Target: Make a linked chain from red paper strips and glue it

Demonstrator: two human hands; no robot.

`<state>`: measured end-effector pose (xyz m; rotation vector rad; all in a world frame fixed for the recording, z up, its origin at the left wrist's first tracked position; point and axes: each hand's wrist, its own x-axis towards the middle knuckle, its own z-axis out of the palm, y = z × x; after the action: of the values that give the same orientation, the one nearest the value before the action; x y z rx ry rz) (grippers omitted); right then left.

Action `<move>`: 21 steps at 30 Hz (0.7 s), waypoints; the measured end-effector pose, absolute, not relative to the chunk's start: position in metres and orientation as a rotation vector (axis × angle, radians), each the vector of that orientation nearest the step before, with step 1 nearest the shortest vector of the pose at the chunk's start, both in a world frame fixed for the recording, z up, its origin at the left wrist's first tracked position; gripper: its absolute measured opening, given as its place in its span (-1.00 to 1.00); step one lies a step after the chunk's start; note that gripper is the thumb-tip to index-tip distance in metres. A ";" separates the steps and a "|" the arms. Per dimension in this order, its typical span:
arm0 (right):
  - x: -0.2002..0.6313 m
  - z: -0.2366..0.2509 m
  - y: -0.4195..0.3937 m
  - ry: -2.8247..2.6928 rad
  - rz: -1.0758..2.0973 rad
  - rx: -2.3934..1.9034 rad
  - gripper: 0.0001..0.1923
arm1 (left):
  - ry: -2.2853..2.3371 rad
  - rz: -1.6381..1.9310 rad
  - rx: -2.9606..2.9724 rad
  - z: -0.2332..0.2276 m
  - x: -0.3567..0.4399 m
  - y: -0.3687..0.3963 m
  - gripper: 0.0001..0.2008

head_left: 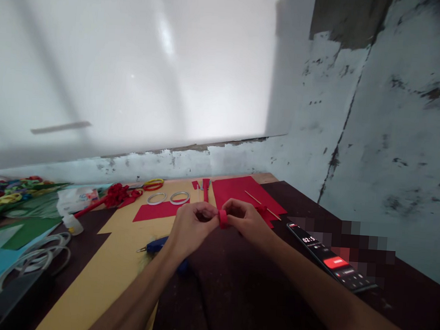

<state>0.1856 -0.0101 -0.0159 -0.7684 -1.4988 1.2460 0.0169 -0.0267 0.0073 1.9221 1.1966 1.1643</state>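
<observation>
Between my two hands, above the dark table, is a small rolled strip of red paper (223,218). My left hand (197,223) pinches its left side with closed fingertips. From the other side, the fingers and thumb of my right hand (247,220) close on it too. Beneath my left wrist lies a blue glue gun (157,244), its metal nozzle pointing left. Behind my right hand a large red sheet (237,189) rests on the table, with a thin wooden stick (262,204) across it.
Two silver rings (180,198) lie on a red piece over tan paper (95,272). Scissors (153,184), a red paper flower (118,194) and a small glue bottle (71,223) are at left, near a coiled cable (34,257). A lit phone (330,258) lies at right.
</observation>
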 end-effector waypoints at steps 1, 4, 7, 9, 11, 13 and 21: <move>0.186 -0.015 -0.010 -1.500 1.233 -0.757 -0.90 | 1.184 1.157 1.914 0.007 0.017 -0.027 -0.90; 0.187 -0.012 -0.012 -1.504 1.245 -0.796 -0.92 | 1.141 1.177 1.915 0.005 0.018 -0.027 -0.92; 0.188 -0.010 -0.015 -1.521 1.234 -0.822 -0.95 | 1.153 1.170 1.927 0.005 0.018 -0.027 -0.91; 0.187 -0.010 -0.015 -1.525 1.204 -0.800 -0.94 | 1.155 1.124 1.929 0.004 0.017 -0.026 -0.91; 0.186 -0.011 -0.015 -1.511 1.193 -0.793 -0.93 | 1.146 1.114 1.926 0.004 0.017 -0.025 -0.92; 0.185 -0.012 -0.015 -1.505 1.197 -0.810 -0.94 | 1.142 1.129 1.922 0.003 0.017 -0.025 -0.92; 0.186 -0.018 -0.010 -1.535 1.128 -0.816 -0.92 | 1.171 1.126 1.888 0.002 0.017 -0.023 -0.90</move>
<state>0.1863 -0.0102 -0.0176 -0.8156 -1.5353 1.1283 0.0167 -0.0232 0.0015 1.8877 1.1706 1.1263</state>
